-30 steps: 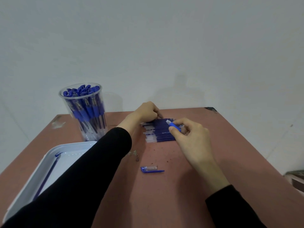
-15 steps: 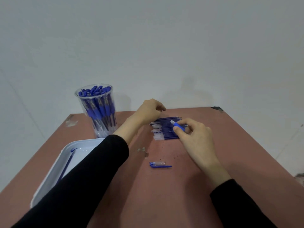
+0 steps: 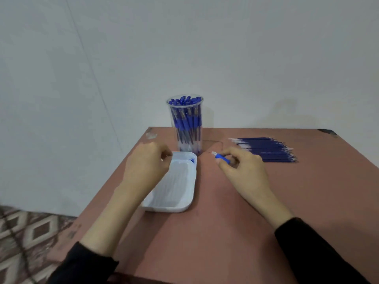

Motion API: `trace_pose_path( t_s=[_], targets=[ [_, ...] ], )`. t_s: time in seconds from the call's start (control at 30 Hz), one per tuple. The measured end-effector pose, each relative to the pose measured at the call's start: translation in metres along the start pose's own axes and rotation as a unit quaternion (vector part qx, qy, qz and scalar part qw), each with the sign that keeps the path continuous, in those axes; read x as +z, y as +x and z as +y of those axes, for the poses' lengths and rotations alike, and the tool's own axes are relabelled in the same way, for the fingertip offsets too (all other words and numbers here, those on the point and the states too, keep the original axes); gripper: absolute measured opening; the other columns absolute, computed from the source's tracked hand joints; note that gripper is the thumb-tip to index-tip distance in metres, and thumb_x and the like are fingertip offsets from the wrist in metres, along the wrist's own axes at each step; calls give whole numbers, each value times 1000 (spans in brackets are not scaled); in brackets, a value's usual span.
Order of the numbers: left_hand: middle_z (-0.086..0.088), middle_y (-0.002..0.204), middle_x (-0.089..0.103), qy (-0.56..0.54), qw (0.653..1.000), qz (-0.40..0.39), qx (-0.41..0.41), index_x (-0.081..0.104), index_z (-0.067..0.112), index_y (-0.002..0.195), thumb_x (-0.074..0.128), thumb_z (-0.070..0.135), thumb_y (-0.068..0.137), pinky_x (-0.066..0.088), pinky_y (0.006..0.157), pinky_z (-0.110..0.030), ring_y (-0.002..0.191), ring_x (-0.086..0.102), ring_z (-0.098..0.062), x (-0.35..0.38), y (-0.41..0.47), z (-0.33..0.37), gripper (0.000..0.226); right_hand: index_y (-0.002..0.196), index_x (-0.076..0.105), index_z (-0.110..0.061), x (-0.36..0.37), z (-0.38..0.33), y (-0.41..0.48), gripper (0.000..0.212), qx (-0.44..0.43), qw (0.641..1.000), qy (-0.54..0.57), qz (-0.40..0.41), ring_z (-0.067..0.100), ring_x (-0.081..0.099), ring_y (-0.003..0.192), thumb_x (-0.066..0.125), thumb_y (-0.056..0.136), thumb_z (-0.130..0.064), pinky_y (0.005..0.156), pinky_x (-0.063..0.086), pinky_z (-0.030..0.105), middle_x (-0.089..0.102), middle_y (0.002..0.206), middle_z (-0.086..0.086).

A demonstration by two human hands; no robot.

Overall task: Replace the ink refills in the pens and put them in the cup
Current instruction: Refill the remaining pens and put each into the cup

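Note:
A clear cup [image 3: 185,124] packed with blue pens stands at the table's far edge. To its right lies a row of blue ink refills [image 3: 266,149]. My right hand [image 3: 242,173] pinches a short blue pen part [image 3: 221,157] with a pale tip, just right of the cup's base. Over the far left corner of the white tray [image 3: 176,201] hovers my left hand [image 3: 146,167], its fingers curled. Whether that hand holds anything is hidden. A small blue bit [image 3: 192,160] shows in the tray's far right corner.
The reddish table [image 3: 225,232] ends close to the left of the tray, with a patterned floor [image 3: 30,238] below. A grey wall rises right behind the cup. A dark mark [image 3: 328,132] sits at the far right corner.
My left hand left the refill row and moved left over the tray. My right hand came left with the blue pen part, away from the refills. The view swung left.

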State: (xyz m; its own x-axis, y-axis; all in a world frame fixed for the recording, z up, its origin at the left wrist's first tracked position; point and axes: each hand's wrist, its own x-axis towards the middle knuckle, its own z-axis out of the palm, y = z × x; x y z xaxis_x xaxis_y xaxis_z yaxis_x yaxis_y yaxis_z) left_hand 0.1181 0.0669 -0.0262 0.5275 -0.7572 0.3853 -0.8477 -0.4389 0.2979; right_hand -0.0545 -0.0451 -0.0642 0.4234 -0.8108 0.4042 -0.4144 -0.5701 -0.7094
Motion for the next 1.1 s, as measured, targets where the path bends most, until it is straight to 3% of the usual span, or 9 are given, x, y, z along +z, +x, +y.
trace_pose_path(
  t_s=[0.17,0.47,0.57,0.67,0.73,0.87,0.93,1.0,1.1],
  targets=[
    [-11,115,54,217,973,-71,-32,67,14,111,47,35,93,37,84,-34,110,39,-31,2,-7,-25,34,76,61,-39,11,-10,-5,16,-31,999,7,0,6,48,57,67,85,-27,58,40,30,47,51,-10],
    [-14,116,49,223,968,-112,-30,63,6,101,46,27,92,32,92,-36,114,35,-33,12,-3,-23,28,86,70,-32,13,-7,-4,6,-21,1000,0,-1,6,49,61,68,84,-28,64,46,32,50,55,-11],
    [-14,107,53,171,981,-90,-34,65,4,94,51,24,88,33,90,-35,111,39,-32,12,0,-17,25,81,67,-35,11,-9,-4,9,-26,1000,2,0,7,51,62,68,84,-27,65,46,32,52,56,-9],
    [-7,77,65,-66,996,-45,-31,67,5,79,56,21,88,41,72,-23,82,57,-22,0,3,-4,21,67,55,-45,6,-7,-2,29,-26,999,13,19,17,57,62,68,84,-26,64,47,34,54,57,-3],
    [2,66,66,-276,956,-93,-45,64,10,74,59,17,90,45,58,-17,62,59,-8,-9,3,12,18,68,57,-46,0,-5,1,27,-20,998,43,31,19,61,61,69,84,-27,65,52,35,55,57,-3],
    [-5,77,67,-535,828,-161,-46,63,4,105,58,4,91,53,66,-21,69,62,-10,-7,6,44,15,77,63,-38,-17,2,9,15,-4,996,78,48,3,58,54,67,86,-26,57,51,28,58,63,-2],
    [-5,78,67,-594,791,-134,-61,61,2,109,56,0,91,54,65,-18,66,65,-7,4,10,58,19,82,68,-33,-27,11,16,6,6,996,76,49,7,60,64,67,86,-28,62,50,28,61,67,-2],
    [-4,77,67,-649,752,-87,-77,60,3,106,56,-1,91,55,65,-18,66,66,-6,15,13,72,17,86,69,-29,-37,20,21,6,13,997,68,33,-2,57,60,67,86,-23,59,41,16,59,66,-9],
    [-5,77,65,-709,698,-14,-96,56,8,99,54,1,92,58,74,-23,69,67,-10,34,16,87,10,88,70,-28,-47,31,22,10,5,998,55,24,-9,53,63,68,85,-19,60,36,12,59,66,-19]
  ],
)
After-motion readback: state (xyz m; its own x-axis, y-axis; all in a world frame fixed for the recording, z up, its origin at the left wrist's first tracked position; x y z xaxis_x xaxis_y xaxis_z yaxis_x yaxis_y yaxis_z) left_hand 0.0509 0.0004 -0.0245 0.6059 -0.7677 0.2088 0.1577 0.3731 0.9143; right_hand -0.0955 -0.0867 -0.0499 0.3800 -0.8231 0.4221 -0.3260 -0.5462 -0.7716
